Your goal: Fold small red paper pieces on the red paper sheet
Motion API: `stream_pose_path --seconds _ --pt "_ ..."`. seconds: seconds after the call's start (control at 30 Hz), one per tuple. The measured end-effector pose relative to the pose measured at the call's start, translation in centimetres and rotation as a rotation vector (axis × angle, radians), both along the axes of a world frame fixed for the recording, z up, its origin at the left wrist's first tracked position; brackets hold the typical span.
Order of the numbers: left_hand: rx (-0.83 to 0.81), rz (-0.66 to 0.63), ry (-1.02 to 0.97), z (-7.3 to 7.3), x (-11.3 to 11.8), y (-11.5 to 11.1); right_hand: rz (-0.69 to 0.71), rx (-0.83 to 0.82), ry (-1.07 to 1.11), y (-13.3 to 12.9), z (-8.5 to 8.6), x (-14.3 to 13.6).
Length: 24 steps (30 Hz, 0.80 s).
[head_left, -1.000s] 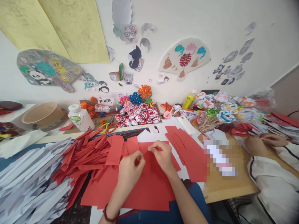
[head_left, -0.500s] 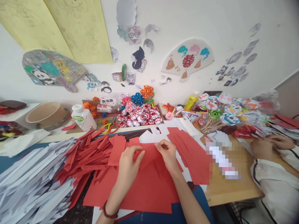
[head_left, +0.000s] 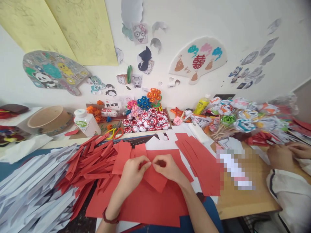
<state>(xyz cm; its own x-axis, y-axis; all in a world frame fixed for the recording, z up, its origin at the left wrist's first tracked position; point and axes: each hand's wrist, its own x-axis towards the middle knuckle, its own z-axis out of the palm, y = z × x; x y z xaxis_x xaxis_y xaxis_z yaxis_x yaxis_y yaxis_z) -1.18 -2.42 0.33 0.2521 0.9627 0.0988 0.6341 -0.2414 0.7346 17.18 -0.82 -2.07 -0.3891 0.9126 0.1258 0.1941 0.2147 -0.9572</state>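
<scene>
The left hand (head_left: 133,171) and right hand (head_left: 170,168), close together, pinch a red paper piece (head_left: 156,180) hanging just below their grip. Red paper strips (head_left: 91,163) lie left of the grip, larger red sheets (head_left: 153,207) beneath it.

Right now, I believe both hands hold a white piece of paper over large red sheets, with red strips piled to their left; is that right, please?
Not quite: the head view shows the piece of paper is red, not white. The left hand and right hand do hold it over large red sheets, with red strips piled to their left.
</scene>
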Motion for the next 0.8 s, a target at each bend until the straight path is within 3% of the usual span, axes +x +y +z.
stream_pose_path --seconds 0.37,0.5,0.63,0.7,0.8 --pt "0.03 0.062 -0.043 0.9 0.2 -0.8 0.096 0.039 0.001 0.0 -0.1 0.4" --pt "0.089 0.228 -0.082 0.9 -2.2 -0.7 0.083 0.037 0.006 0.1 -0.4 1.1" --pt "0.203 0.596 -0.304 0.9 -4.7 -0.8 -0.017 -0.01 0.023 0.3 -0.9 1.4" --pt "0.201 0.621 -0.394 0.7 -4.7 -1.0 -0.009 -0.084 0.11 0.4 -1.0 1.1" --pt "0.128 0.558 -0.399 -0.2 -3.1 -1.3 0.077 -0.172 0.255 0.2 -0.8 0.4"
